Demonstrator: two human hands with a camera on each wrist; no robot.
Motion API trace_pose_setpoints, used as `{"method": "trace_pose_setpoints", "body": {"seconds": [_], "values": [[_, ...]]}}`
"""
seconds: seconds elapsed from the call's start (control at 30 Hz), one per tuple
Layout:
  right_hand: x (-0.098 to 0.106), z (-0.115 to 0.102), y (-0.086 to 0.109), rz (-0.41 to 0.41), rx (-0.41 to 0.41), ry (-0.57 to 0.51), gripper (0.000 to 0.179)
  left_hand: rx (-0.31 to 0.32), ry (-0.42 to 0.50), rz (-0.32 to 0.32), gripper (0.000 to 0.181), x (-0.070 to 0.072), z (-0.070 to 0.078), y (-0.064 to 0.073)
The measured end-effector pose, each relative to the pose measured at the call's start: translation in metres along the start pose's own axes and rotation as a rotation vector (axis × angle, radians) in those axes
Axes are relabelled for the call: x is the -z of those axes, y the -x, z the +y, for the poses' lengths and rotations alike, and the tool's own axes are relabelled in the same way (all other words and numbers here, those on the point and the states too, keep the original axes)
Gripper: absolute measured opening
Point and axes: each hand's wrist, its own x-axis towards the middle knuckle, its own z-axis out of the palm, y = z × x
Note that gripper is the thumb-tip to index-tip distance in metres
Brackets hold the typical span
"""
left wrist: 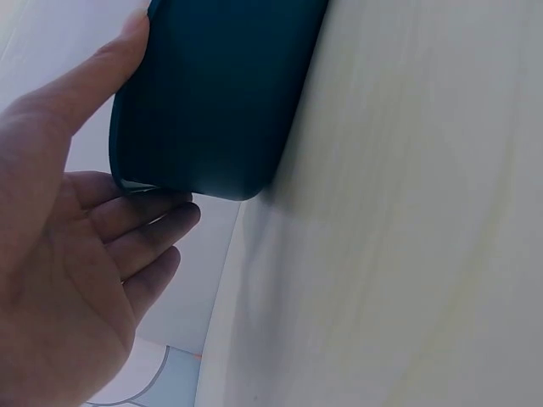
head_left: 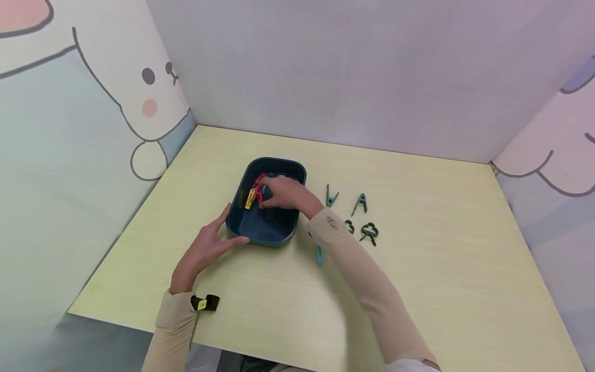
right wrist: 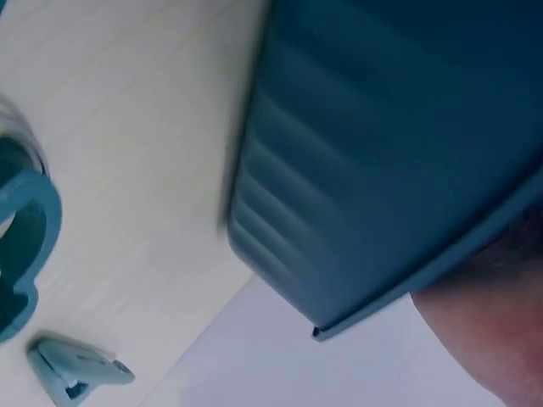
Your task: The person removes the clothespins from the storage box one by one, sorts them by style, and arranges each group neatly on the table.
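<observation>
A dark blue plastic bin (head_left: 265,236) stands on the table, its corner cradled by my left hand (head_left: 207,248). The thumb lies along its near side and the fingers along its left side; the left wrist view shows them against the bin (left wrist: 221,102). My right hand (head_left: 285,192) reaches inside over the right rim, thumb and fingertips beside red clips (head_left: 259,195) and a yellow clip (head_left: 250,199). A small teal patch shows between thumb and fingers; whether they hold it is unclear. In the right wrist view the bin wall (right wrist: 365,153) hides the fingers.
Right of the bin lie teal spring clips, among them an upper one (head_left: 331,196), another (head_left: 360,203) and a rounded one (head_left: 369,232). One teal clip (head_left: 319,257) lies beside my right sleeve. Walls border the table (head_left: 446,258) at the back and sides.
</observation>
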Motion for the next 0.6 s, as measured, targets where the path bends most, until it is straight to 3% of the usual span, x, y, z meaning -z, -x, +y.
{"method": "trace_pose_setpoints", "body": {"seconds": [0.27, 0.6], "values": [[0.013, 0.001, 0.026, 0.062, 0.071, -0.037, 0.059, -0.008, 0.003, -0.004, 0.107, 0.001, 0.0, -0.001], [0.024, 0.015, 0.058, 0.125, 0.055, -0.099, 0.06, 0.005, 0.002, -0.005, 0.108, 0.002, 0.0, -0.001]]}}
